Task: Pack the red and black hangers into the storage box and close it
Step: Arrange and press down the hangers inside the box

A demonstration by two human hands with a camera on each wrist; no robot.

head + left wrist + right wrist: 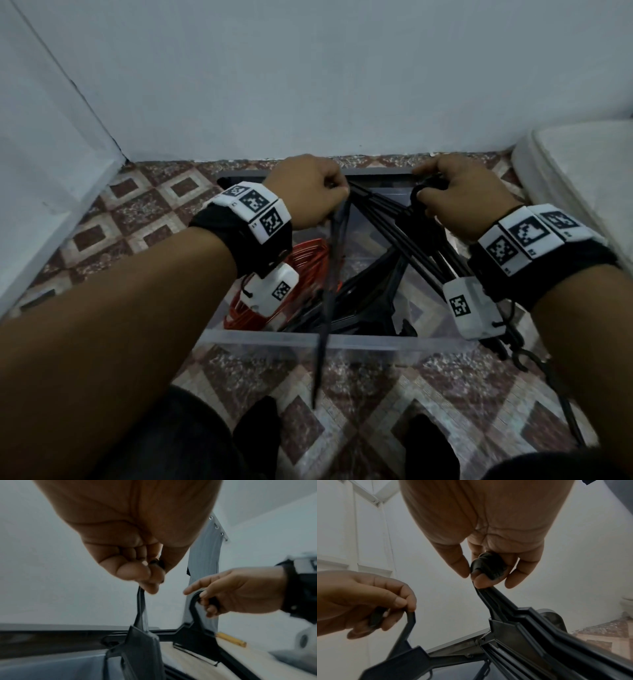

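Pale, matte walls meet a floor of glossy diamond-patterned tiles [144, 198] in maroon and cream, where a clear plastic storage box [342, 342] sits open against the wall. Curled fingertips [137, 573] of the left hand [308, 195] pinch the hook of a single black hanger [142, 649], a flat, smooth plastic piece that hangs edge-on over the box, its lower end reaching past the near rim. Fingers [520, 572] of the right hand [462, 198] are clamped around the rounded hooks of a bunch of black hangers [530, 635], ridged plastic frames stacked flat against one another and sloping down into the box. Inside, at the left, thin red hangers [308, 260] lie in a bundle of looping wire-like curves, beside more black hangers [376, 301] on the bottom. Both wrists wear black bands with white blocks printed in black square codes. To the right stands a white, rounded plastic lid [582, 171].
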